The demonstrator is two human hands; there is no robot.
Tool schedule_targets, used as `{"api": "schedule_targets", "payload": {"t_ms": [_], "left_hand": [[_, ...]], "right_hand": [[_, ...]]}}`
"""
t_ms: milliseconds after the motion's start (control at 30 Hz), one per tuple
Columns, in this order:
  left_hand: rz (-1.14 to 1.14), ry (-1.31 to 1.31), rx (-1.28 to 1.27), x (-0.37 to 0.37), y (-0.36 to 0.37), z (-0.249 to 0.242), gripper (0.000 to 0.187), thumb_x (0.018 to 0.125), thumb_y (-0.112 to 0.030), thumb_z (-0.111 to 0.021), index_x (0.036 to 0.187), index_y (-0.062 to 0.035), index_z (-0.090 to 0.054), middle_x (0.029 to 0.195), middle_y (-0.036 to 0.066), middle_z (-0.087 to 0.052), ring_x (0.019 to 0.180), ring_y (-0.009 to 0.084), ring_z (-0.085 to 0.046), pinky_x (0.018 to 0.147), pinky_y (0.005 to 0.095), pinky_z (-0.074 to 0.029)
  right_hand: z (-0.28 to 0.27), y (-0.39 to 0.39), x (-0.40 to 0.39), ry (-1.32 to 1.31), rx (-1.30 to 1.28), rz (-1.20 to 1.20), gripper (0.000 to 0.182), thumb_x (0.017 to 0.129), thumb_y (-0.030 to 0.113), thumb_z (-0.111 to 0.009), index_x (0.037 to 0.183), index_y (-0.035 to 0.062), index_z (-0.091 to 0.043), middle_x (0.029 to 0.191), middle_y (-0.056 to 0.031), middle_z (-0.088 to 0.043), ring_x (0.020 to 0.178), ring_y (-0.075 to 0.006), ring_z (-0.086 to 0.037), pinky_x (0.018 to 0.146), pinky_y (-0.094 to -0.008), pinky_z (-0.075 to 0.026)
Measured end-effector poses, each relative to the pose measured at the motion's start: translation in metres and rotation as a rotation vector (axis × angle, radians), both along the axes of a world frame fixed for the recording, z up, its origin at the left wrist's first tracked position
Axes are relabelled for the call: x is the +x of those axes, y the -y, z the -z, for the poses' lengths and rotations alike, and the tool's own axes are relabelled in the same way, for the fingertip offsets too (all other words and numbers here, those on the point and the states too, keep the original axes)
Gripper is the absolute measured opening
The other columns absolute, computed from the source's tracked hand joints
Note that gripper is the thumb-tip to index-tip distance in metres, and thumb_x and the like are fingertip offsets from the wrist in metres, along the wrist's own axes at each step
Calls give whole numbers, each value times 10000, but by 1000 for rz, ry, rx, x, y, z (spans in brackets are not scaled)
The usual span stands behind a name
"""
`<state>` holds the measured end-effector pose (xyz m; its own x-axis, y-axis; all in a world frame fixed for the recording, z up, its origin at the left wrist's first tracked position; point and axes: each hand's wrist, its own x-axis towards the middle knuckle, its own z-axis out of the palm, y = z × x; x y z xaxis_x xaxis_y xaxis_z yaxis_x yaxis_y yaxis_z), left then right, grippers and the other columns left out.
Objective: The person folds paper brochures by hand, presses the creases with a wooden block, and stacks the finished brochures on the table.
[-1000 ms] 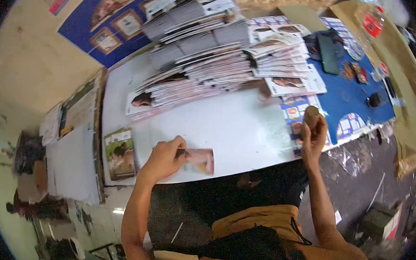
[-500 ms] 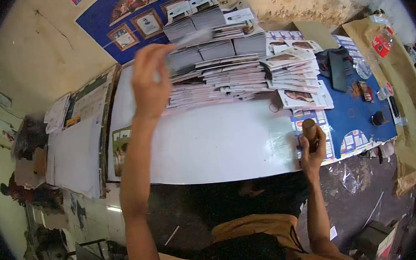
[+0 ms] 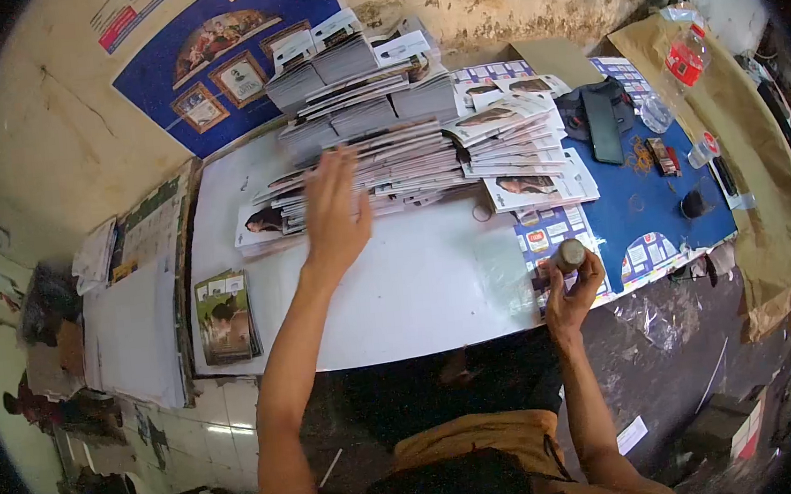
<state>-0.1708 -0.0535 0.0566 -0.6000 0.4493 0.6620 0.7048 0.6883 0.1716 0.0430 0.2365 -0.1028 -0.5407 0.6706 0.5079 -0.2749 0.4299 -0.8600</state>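
Observation:
My left hand is over the near side of the piled booklets, fingers stretched out and slightly blurred. Its fingertips overlap the booklet edges in this view. Below and left of it, a booklet cover with a dark-haired figure shows at the pile's left end. My right hand is closed around a short brown cylinder with a flat, greyish round end, held upright near the table's front edge. The palm hides the lower part of the cylinder.
Taller booklet stacks stand at the back by the wall. A small pile of green-brown booklets lies at front left. On the blue sheet at right are a phone, rubber bands and a dark cup; a red-labelled bottle lies beyond.
My left hand has come down from the tall back stacks to the lower pile's near side. The cylinder stays in my right hand, its end tipped more toward me. The whole view has shifted.

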Motion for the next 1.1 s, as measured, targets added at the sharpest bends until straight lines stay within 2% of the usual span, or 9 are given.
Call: {"api": "schedule_targets", "payload": {"t_ms": [133, 233, 300, 467, 533, 667, 867, 1000, 1100], "left_hand": [[-341, 40, 200, 34, 85, -2, 698, 887, -138, -693, 1493, -17, -368, 1532, 203, -386, 1437, 362, -338, 1207, 443, -219], [-805, -61, -36, 50, 194, 44, 868, 895, -338, -704, 1493, 104, -256, 1542, 319, -289, 1468, 431, -232, 1214, 496, -176], [-1120, 233, -190, 85, 213, 53, 780, 877, -361, -721, 1420, 106, -414, 1492, 323, -385, 1438, 425, -310, 1172, 515, -276], [-709, 354, 69, 140, 243, 91, 387, 872, -89, -680, 1237, 35, -647, 1321, 224, -610, 1277, 377, -542, 1093, 463, -402], [-506, 388, 294, 153, 213, 92, 433, 820, 125, -568, 1222, 9, -679, 1257, 199, -660, 1204, 362, -609, 1070, 427, -437], [-127, 355, -179, 167, 117, 60, 415, 825, 10, -622, 1221, -88, -693, 1338, 84, -630, 1293, 277, -548, 1140, 529, -339], [369, 540, -401, 183, 39, 77, 607, 801, -269, -780, 1360, -132, -587, 1517, 77, -446, 1403, 283, -411, 1181, 596, -232], [332, 579, -194, 189, 36, 68, 753, 762, -378, -828, 1407, -121, -536, 1547, 98, -391, 1422, 336, -371, 1169, 604, -241], [312, 639, 199, 191, 57, 69, 938, 680, -475, -883, 1429, -74, -485, 1531, 167, -388, 1422, 388, -354, 1160, 591, -253]], "right_hand": [[-13, 3, 1, 38, 32, 67, 732, 816, 54, -774, 1405, -36, -349, 1297, -183, -469, 1201, -281, -503, 1069, -402, -385], [-32, 7, 2, 102, 124, 135, 849, 788, 86, -817, 1454, -35, -304, 1299, -185, -485, 1228, -285, -493, 1072, -412, -381], [-36, 7, 2, 134, 130, 140, 857, 789, 92, -817, 1462, -28, -301, 1328, -187, -486, 1257, -288, -483, 1077, -414, -369], [-37, 7, 6, 81, 83, 166, 828, 831, 178, -782, 1469, -27, -296, 1429, -174, -443, 1340, -280, -414, 1098, -408, -295], [-33, 5, 11, 26, 124, 246, 765, 888, 120, -688, 1516, 31, -260, 1455, -171, -426, 1353, -274, -411, 1091, -423, -304], [-63, 26, 26, -360, 230, -8, 556, 921, 123, -613, 1398, -38, -378, 1434, -207, -432, 1280, -314, -474, 1026, -452, -402], [-132, 69, 34, 613, 735, -790, 722, 761, 387, -828, 1355, 123, -515, 1427, -142, -446, 1313, -338, -417, 1052, -515, -311], [-107, 73, 39, 741, 821, -857, 766, 751, 348, -810, 1420, 163, -485, 1481, -106, -412, 1400, -314, -345, 1080, -546, -264], [-80, 67, 35, 512, 799, -861, 623, 769, 184, -761, 1358, 120, -565, 1306, -74, -596, 1239, -284, -536, 1013, -456, -392]]}}
